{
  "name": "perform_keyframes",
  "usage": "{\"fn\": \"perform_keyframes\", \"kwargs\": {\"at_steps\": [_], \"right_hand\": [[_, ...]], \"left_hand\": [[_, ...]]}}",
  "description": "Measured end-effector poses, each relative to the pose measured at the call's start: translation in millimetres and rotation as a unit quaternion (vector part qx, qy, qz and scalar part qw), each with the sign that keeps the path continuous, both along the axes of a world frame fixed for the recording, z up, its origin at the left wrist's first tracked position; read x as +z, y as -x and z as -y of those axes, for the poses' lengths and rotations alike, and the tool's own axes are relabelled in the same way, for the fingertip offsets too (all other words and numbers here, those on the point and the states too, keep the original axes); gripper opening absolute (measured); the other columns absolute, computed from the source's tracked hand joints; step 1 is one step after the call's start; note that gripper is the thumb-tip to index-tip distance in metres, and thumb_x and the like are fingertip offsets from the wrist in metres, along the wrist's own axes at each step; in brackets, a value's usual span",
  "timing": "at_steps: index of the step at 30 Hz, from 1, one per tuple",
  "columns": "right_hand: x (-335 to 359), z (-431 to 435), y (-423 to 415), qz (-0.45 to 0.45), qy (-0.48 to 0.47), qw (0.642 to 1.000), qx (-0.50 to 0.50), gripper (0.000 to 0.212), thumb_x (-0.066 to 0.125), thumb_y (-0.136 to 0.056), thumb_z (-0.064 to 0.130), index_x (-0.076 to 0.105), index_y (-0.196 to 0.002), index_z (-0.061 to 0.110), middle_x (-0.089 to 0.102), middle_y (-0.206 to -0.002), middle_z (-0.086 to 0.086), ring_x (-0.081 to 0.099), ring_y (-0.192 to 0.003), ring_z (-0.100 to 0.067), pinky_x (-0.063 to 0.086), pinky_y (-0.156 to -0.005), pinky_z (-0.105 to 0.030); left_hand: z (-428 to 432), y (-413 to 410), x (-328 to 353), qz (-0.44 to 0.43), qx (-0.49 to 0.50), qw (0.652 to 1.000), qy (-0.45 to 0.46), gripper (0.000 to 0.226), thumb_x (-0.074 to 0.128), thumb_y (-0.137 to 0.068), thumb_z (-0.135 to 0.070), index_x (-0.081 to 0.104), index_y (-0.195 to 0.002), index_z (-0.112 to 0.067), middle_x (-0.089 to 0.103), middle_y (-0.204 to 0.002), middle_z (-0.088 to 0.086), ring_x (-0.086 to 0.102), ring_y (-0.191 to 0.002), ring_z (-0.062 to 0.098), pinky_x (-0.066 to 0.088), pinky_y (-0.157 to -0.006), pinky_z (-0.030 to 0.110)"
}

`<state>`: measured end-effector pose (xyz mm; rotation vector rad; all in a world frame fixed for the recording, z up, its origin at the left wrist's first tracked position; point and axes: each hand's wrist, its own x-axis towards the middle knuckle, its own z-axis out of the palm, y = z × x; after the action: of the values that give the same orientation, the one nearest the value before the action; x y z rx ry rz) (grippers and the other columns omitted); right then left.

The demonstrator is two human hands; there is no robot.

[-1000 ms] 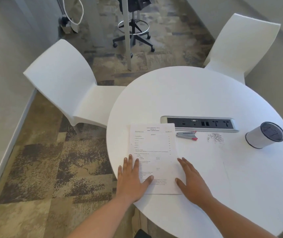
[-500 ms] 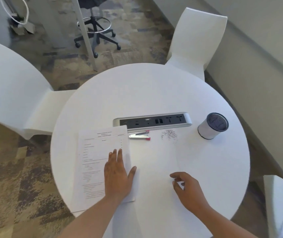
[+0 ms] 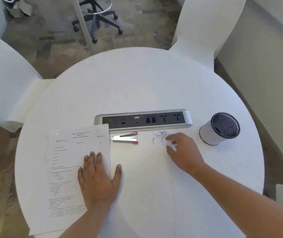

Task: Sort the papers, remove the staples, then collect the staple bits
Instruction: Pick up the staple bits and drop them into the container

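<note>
My left hand [image 3: 99, 179] is laid flat on the lower right part of the papers [image 3: 72, 169], fingers straight, thumb off the edge on the bare table [image 3: 154, 79]. My right hand [image 3: 183, 152] is out at the staple bits [image 3: 160, 135], fingertips [image 3: 169, 139] right at the near edge of the little pile (they're blurry, so I honestly can't tell if they're pinching any or just touching). The silver staple tool [image 3: 125, 138] with red tips lies between the papers and the bits, just in front of the socket panel [image 3: 143, 120]. The papers' top corner laps over that panel's left end. The mesh cup [image 3: 219, 128] stands right of the pile, near but apart.
</note>
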<state>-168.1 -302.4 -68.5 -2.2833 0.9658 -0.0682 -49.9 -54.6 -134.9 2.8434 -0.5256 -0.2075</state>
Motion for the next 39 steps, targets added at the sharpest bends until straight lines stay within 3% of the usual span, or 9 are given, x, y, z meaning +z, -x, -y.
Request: {"fn": "perform_keyframes", "kwargs": {"at_steps": [3,7,9,17,21,26,30,35,39], "right_hand": [[-2.6,13.1,-25.8,-0.014,0.033,0.999,0.009,0.028,0.065,-0.086,0.025,0.067,-0.113,0.018,0.064,-0.113,-0.003,0.06,-0.103,-0.022,0.049,-0.086,-0.031],[-11.4,14.1,-47.3,-0.078,0.094,0.991,0.061,0.053,0.067,-0.077,0.056,0.061,-0.117,0.023,0.057,-0.115,0.0,0.05,-0.11,-0.024,0.049,-0.088,-0.038],[-13.7,10.8,-53.4,-0.1,0.132,0.982,0.092,0.053,0.063,-0.077,0.059,0.06,-0.117,0.025,0.055,-0.113,0.0,0.05,-0.108,-0.024,0.05,-0.085,-0.04],[-14.7,6.1,-61.4,-0.095,0.12,0.977,0.151,0.019,0.053,-0.09,0.021,0.064,-0.105,0.017,0.057,-0.103,-0.004,0.053,-0.098,-0.026,0.052,-0.074,-0.038],[-16.5,7.3,-60.9,-0.098,0.136,0.97,0.177,0.018,0.048,-0.083,0.002,0.063,-0.088,0.012,0.056,-0.088,-0.005,0.055,-0.084,-0.028,0.051,-0.063,-0.036],[-15.0,8.0,-59.6,-0.11,0.145,0.965,0.19,0.019,0.048,-0.083,0.0,0.063,-0.089,0.01,0.058,-0.089,-0.007,0.049,-0.076,-0.026,0.049,-0.064,-0.035],[-9.4,11.6,-56.9,-0.104,0.079,0.982,0.137,0.015,0.053,-0.081,0.009,0.066,-0.087,0.01,0.063,-0.089,-0.006,0.058,-0.079,-0.027,0.05,-0.067,-0.033],[14.5,22.0,-43.8,-0.023,-0.089,0.995,-0.042,0.009,0.066,-0.07,0.008,0.07,-0.074,0.015,0.068,-0.07,0.007,0.064,-0.069,-0.014,0.058,-0.064,-0.032],[53.4,34.6,-16.6,0.042,-0.132,0.984,-0.112,0.009,0.071,-0.072,0.007,0.072,-0.073,0.016,0.066,-0.057,0.008,0.057,-0.05,-0.001,0.049,-0.045,-0.016]], "left_hand": [[-0.6,-0.9,-2.0,0.002,-0.002,1.0,-0.008,0.088,0.032,-0.083,-0.072,0.036,-0.151,-0.016,0.028,-0.164,0.006,0.017,-0.154,0.023,0.011,-0.125,0.046],[-0.5,-0.4,-2.6,0.007,0.001,1.0,-0.007,0.088,0.034,-0.082,-0.072,0.038,-0.15,-0.016,0.03,-0.163,0.007,0.02,-0.153,0.024,0.013,-0.124,0.046],[-0.5,-0.1,-2.0,0.007,0.004,1.0,-0.005,0.088,0.035,-0.081,-0.071,0.039,-0.149,-0.015,0.032,-0.162,0.007,0.021,-0.153,0.024,0.013,-0.123,0.046],[0.3,-0.3,-2.2,0.018,0.005,1.0,-0.005,0.087,0.037,-0.081,-0.07,0.044,-0.146,-0.013,0.037,-0.16,0.01,0.027,-0.151,0.027,0.018,-0.122,0.048],[1.6,0.3,-2.1,0.02,0.004,1.0,-0.014,0.086,0.038,-0.081,-0.069,0.044,-0.146,-0.013,0.038,-0.159,0.01,0.028,-0.151,0.027,0.018,-0.121,0.048],[0.7,0.1,-3.0,0.021,0.005,1.0,-0.014,0.085,0.04,-0.08,-0.068,0.045,-0.145,-0.013,0.038,-0.158,0.01,0.029,-0.15,0.027,0.019,-0.121,0.048],[1.3,0.1,-3.4,0.02,0.007,1.0,-0.011,0.086,0.039,-0.08,-0.068,0.046,-0.145,-0.013,0.039,-0.158,0.01,0.029,-0.15,0.028,0.02,-0.12,0.049],[1.4,-0.8,-2.1,0.017,0.009,1.0,-0.01,0.086,0.038,-0.078,-0.068,0.046,-0.144,-0.013,0.039,-0.158,0.01,0.029,-0.15,0.028,0.02,-0.119,0.05],[0.8,-0.7,-2.5,0.014,0.009,1.0,-0.009,0.087,0.038,-0.078,-0.068,0.045,-0.144,-0.013,0.039,-0.157,0.011,0.029,-0.149,0.029,0.021,-0.119,0.051]]}}
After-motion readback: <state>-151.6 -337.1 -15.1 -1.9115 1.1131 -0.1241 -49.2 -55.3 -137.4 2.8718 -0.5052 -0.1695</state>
